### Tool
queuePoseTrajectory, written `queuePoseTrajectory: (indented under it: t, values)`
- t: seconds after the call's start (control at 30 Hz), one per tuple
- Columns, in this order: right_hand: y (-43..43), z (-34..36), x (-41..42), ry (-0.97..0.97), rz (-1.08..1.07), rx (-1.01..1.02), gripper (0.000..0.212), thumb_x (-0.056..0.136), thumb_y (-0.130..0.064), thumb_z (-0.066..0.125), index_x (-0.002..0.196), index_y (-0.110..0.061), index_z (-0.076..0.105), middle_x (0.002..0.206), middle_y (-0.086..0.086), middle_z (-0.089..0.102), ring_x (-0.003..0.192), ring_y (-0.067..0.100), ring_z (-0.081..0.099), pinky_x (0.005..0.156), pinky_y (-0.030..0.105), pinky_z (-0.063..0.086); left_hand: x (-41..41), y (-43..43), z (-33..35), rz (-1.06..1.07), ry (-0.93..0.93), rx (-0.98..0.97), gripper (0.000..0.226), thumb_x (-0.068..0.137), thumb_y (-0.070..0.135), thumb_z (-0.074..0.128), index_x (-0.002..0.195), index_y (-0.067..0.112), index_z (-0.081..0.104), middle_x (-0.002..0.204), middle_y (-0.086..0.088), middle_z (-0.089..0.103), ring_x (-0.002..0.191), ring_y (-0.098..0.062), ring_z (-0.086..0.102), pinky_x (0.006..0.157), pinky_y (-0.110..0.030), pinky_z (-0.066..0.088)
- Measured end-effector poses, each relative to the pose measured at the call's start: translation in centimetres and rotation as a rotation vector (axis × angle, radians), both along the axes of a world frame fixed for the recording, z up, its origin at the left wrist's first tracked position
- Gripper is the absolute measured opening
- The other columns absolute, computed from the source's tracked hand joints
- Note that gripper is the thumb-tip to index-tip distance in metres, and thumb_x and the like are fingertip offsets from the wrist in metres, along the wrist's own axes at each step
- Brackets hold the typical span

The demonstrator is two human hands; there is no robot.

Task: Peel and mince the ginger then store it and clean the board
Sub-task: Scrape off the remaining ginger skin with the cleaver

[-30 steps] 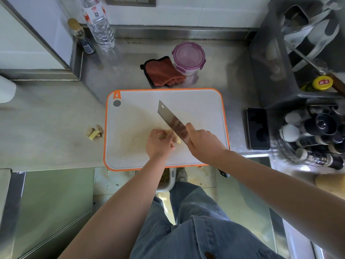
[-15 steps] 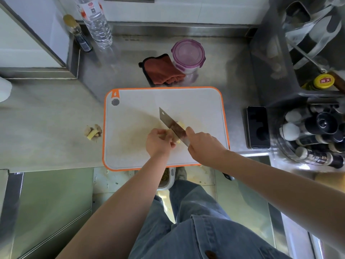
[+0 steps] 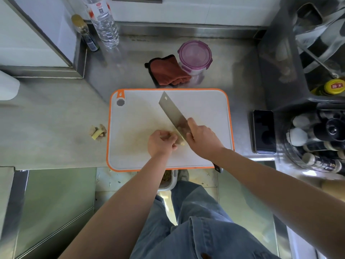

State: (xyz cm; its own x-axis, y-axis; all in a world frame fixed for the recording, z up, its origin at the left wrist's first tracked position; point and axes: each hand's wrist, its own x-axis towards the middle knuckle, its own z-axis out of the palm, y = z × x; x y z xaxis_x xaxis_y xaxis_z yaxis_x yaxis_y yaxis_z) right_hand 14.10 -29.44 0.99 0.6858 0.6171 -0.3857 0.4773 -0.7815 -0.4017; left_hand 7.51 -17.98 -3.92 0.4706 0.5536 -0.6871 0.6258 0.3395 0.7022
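Orange-rimmed white plastic cutting board (image 3: 205, 109), near centre: left hand (image 3: 160, 143), fingers curled, pins small pale ginger piece (image 3: 181, 143), its cut end poking just past the fingertips. Likely firm, fibrous, light, juice-slick; hold well back from the edge. Steel cleaver blade (image 3: 172, 114) meets that end; right hand (image 3: 202, 139) grips its heel.

I can make out only a pale tip of the ginger (image 3: 181, 143). The rest is under the curled fingers of the left grip (image 3: 161, 142) and behind the knife (image 3: 172, 114). The right grip (image 3: 202, 139) covers the handle, bar its dark end. The top edge cuts off the water bottle (image 3: 104, 25).
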Motion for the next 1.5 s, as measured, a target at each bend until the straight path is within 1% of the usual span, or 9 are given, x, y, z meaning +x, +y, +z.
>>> queuePoseTrajectory:
  t: [0.1, 0.23, 0.4, 0.73, 0.9, 1.13, 1.27, 1.4, 1.5]
  values:
    - [-0.3, 1.2, 0.5, -0.027, 0.072, -0.012, 0.010, 0.094, -0.016, 0.039, 0.098, -0.016, 0.029, 0.059, -0.001, 0.038, 0.053, 0.022, 0.039, 0.046, 0.029, 0.025, 0.2, 0.0, 0.2, 0.035, 0.015, -0.028, 0.020, 0.076, 0.004, 0.078, 0.083, 0.011, 0.061, 0.092, -0.012, 0.070, 0.080, -0.028, 0.071, 0.069, -0.042, 0.061]
    - [-0.3, 1.8, 0.4, -0.016, 0.114, -0.091, 0.015, 0.093, -0.015, 0.038, 0.108, -0.012, 0.035, 0.061, -0.001, 0.040, 0.053, 0.018, 0.038, 0.048, 0.029, 0.029, 0.1, -0.2, 0.4, 0.069, 0.001, -0.050, 0.019, 0.075, 0.001, 0.077, 0.080, 0.011, 0.062, 0.090, -0.011, 0.070, 0.082, -0.028, 0.070, 0.070, -0.040, 0.061]
    - [-0.7, 2.7, 0.0, -0.005, 0.134, -0.142, 0.015, 0.094, -0.014, 0.037, 0.108, -0.012, 0.034, 0.060, -0.001, 0.037, 0.050, 0.014, 0.033, 0.045, 0.027, 0.022, 0.1, -0.2, 0.5, 0.108, -0.019, -0.097, 0.019, 0.076, -0.004, 0.076, 0.089, 0.002, 0.063, 0.091, -0.011, 0.069, 0.085, -0.027, 0.069, 0.068, -0.036, 0.061]
    - [-1.2, 2.1, -1.3, -0.008, 0.146, -0.235, 0.025, 0.094, -0.011, 0.038, 0.118, -0.011, 0.033, 0.062, -0.001, 0.038, 0.051, 0.012, 0.039, 0.046, 0.024, 0.027, 0.2, 0.1, 0.3, 0.102, -0.030, -0.117, 0.017, 0.078, -0.006, 0.073, 0.076, 0.007, 0.063, 0.080, -0.011, 0.068, 0.077, -0.029, 0.070, 0.071, -0.038, 0.060]
    - [-0.2, 0.2, -1.6, -0.047, 0.145, -0.246, 0.029, 0.094, -0.011, 0.038, 0.122, -0.011, 0.032, 0.068, 0.002, 0.045, 0.060, 0.021, 0.050, 0.055, 0.032, 0.041, 0.3, 0.3, 0.0, 0.096, -0.036, -0.147, 0.014, 0.079, -0.006, 0.072, 0.078, 0.006, 0.064, 0.081, -0.012, 0.068, 0.076, -0.028, 0.070, 0.069, -0.035, 0.060]
    - [-0.3, -1.8, -1.3, -0.041, 0.073, -0.155, 0.023, 0.097, -0.018, 0.036, 0.120, -0.011, 0.031, 0.077, 0.007, 0.057, 0.064, 0.028, 0.052, 0.057, 0.036, 0.042, 0.0, 0.3, 0.0, 0.106, -0.057, -0.143, 0.014, 0.077, -0.003, 0.075, 0.078, 0.007, 0.065, 0.078, -0.009, 0.067, 0.073, -0.024, 0.070, 0.065, -0.029, 0.060]
    - [-0.8, -1.2, -1.0, 0.005, 0.015, -0.064, 0.018, 0.098, -0.017, 0.035, 0.114, -0.010, 0.033, 0.070, 0.004, 0.047, 0.059, 0.024, 0.046, 0.053, 0.031, 0.032, -0.1, 0.4, 0.0, 0.087, -0.047, -0.140, 0.015, 0.076, -0.002, 0.076, 0.079, 0.008, 0.066, 0.085, -0.012, 0.070, 0.075, -0.025, 0.071, 0.070, -0.033, 0.060]
    - [-0.9, 0.3, -0.5, -0.038, 0.074, -0.035, 0.010, 0.096, -0.016, 0.036, 0.103, -0.013, 0.030, 0.059, -0.002, 0.037, 0.052, 0.021, 0.039, 0.046, 0.028, 0.022, 0.0, 0.4, 0.4, 0.131, -0.056, -0.170, 0.016, 0.074, -0.006, 0.076, 0.083, 0.002, 0.065, 0.086, -0.014, 0.069, 0.077, -0.028, 0.071, 0.061, -0.028, 0.060]
    - [-0.5, 1.5, -0.1, -0.054, 0.130, -0.073, 0.014, 0.094, -0.014, 0.036, 0.107, -0.013, 0.032, 0.058, -0.003, 0.035, 0.049, 0.016, 0.034, 0.045, 0.027, 0.021, 0.0, 0.3, 0.6, 0.144, -0.056, -0.168, 0.016, 0.073, -0.005, 0.077, 0.082, 0.001, 0.066, 0.085, -0.014, 0.069, 0.076, -0.026, 0.070, 0.057, -0.024, 0.058]
